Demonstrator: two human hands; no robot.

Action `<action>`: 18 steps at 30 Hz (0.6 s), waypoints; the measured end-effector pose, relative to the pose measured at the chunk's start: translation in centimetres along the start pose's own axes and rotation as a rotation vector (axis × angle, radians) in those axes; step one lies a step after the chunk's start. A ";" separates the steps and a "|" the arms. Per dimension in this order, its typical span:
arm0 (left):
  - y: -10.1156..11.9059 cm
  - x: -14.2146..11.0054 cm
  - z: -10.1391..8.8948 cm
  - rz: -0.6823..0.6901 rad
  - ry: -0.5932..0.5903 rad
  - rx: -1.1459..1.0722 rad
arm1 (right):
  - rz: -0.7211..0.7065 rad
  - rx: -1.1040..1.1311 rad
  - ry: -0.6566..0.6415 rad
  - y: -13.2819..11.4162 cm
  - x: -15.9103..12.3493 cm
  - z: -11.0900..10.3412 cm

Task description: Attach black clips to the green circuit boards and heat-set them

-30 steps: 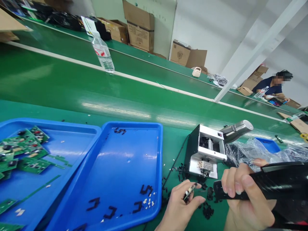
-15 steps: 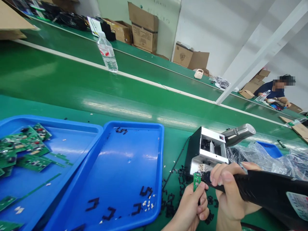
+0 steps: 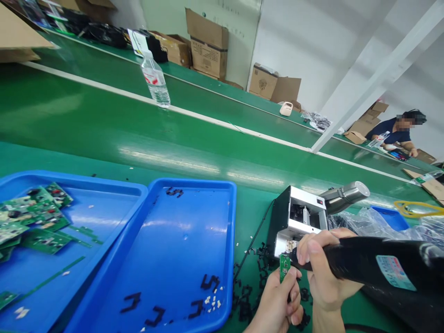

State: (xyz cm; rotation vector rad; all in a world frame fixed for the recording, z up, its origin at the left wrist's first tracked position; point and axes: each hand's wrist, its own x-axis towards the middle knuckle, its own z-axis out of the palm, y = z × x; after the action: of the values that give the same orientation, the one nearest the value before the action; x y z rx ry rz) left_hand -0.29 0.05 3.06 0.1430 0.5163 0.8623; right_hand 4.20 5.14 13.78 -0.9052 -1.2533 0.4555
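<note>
Between the thumb and fingers of my left hand [image 3: 279, 298] is a small green circuit board [image 3: 285, 267], held upright. My right hand [image 3: 322, 270] is wrapped round the front of a black electric screwdriver [image 3: 367, 263], whose body runs off to the right with a label on its side. The tool's tip meets the board's upper right edge; exact contact is too small to tell. Just behind both hands stands a black and silver box-shaped machine [image 3: 301, 215] with an open front. Small black plastic clips [image 3: 246, 296] lie scattered beside my left hand.
One blue tray [image 3: 185, 180] holds several black clips and white bits; another blue tray [image 3: 114, 182] at left holds circuit boards [image 3: 41, 217]. A steel flask [image 3: 350, 194], plastic bags [image 3: 371, 224] and a yellow loop [image 3: 419, 210] are rightward. A water bottle [image 3: 156, 81] stands behind. A person [image 3: 395, 129] sits far right.
The screwdriver's body has turned slightly, bringing its label further left into view. My hands and the board have shifted slightly. The yellow loop has come into view at right.
</note>
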 end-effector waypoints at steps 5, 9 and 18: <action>0.0 0.2 -0.1 -0.004 0.003 0.046 | 0.061 -0.087 -0.021 1.0 0.0 -0.2; 0.3 0.3 -0.2 -0.015 -0.009 0.089 | 0.082 -0.056 -0.067 1.0 0.2 -0.4; 10.0 -3.4 -2.3 -0.174 0.025 0.899 | 0.154 0.126 0.231 -1.5 -0.6 -4.5</action>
State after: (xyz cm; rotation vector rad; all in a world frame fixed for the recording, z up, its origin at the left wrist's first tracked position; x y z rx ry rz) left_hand -10.15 3.83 5.55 0.8950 0.8996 0.4108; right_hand 7.99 2.30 14.40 -0.9227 -0.9391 0.5299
